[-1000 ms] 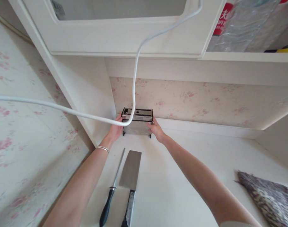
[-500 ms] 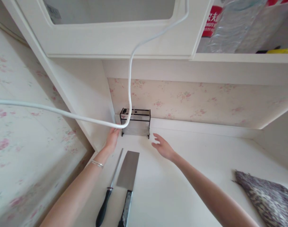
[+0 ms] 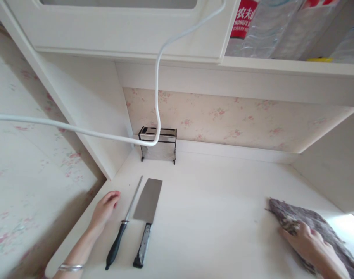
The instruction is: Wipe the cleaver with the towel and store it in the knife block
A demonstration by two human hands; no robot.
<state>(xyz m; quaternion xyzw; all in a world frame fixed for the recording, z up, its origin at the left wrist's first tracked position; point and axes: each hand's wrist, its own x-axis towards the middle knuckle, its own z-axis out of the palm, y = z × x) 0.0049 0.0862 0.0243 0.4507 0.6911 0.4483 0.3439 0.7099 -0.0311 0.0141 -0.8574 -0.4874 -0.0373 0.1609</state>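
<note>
My left hand (image 3: 104, 209) rests on the white counter (image 3: 211, 209) with its fingers loosely curled, holding nothing, just left of a sharpening steel (image 3: 123, 224) with a black handle. A cleaver (image 3: 146, 211) lies beside the steel on its right. My right hand (image 3: 309, 242) lies on a dark patterned cloth (image 3: 316, 224) at the right, fingers spread over it. A metal knife rack (image 3: 158, 143) stands against the back wall, away from both hands.
A white cable (image 3: 157, 77) hangs across the view in front of the knife rack and runs off to the left. A white cabinet (image 3: 118, 31) is overhead, with a shelf of plastic-wrapped water bottles (image 3: 270, 27) at the upper right. Floral wallpaper covers the walls.
Both hands have left the knife rack and drawn back toward me. The left one came down beside the sharpening steel; the right one moved far right onto the cloth.
</note>
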